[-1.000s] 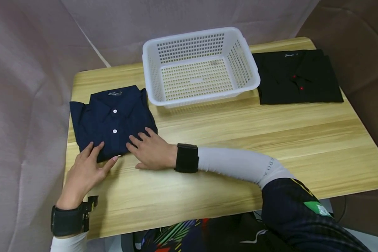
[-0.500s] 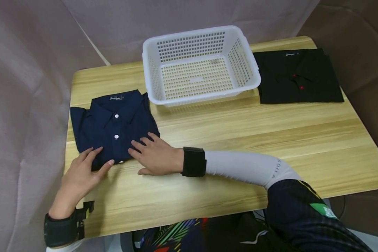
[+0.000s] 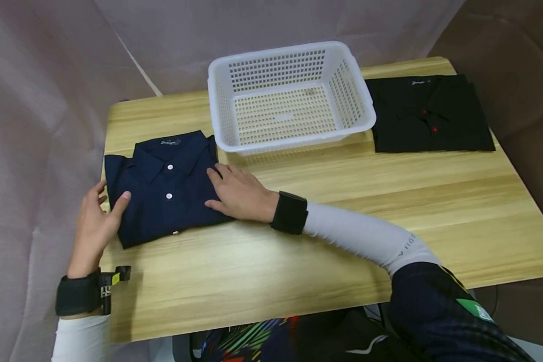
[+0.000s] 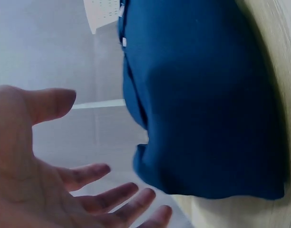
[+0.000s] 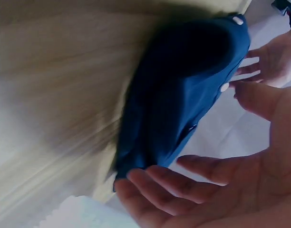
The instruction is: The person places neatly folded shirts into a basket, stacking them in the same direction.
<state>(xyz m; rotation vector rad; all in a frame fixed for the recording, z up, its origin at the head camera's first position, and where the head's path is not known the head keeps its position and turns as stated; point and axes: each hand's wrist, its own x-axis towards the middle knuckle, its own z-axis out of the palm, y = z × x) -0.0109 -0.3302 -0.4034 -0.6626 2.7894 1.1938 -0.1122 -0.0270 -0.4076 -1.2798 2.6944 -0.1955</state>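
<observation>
A folded navy collared shirt [image 3: 147, 213] with white buttons lies on the left part of the table, its collar toward the far side. At its left edge is my left hand [image 3: 92, 226], thumb over the fabric; in the left wrist view that hand [image 4: 36, 152] appears apart from the shirt [image 4: 207, 104], fingers loosely spread. My right hand [image 3: 244, 196] lies along the shirt's right edge. The right wrist view shows its fingers [image 5: 145, 192] relaxed beside the navy cloth [image 5: 169, 109]; whether they touch it I cannot tell. Neither hand grips anything.
A white perforated basket [image 3: 294, 147] with nothing in it stands at the back middle, close to the navy shirt's far right corner. Right of it lies a folded black shirt [image 3: 402, 136] with red buttons. The wooden table [image 3: 344, 261] meets grey curtain [image 3: 40, 151] behind and left.
The shirt first slid slightly toward me under both hands. Since then, my left hand has shifted from the near edge to the left edge, and my right hand up along the right edge.
</observation>
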